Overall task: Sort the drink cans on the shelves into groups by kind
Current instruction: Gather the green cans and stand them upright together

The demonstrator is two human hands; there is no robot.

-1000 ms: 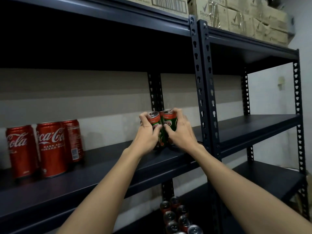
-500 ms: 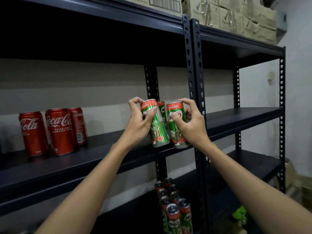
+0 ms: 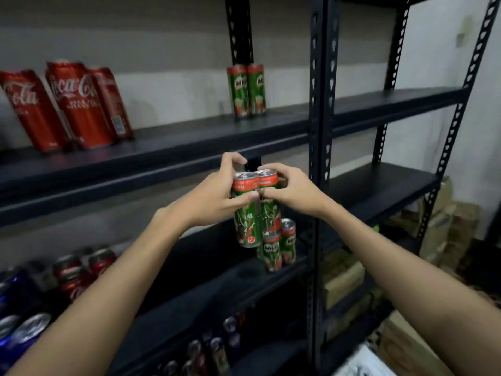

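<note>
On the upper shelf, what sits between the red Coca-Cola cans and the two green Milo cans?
Nothing: in the head view the upper shelf is bare between the Coca-Cola cans and the two Milo cans.

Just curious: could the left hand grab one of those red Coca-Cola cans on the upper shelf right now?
Probably not yet: the left hand already grips a green Milo can. The Coca-Cola cans stand unobstructed.

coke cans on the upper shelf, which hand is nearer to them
Left. The left hand is right of and below the coke cans; the right hand is farther right, both holding milo cans.
</note>
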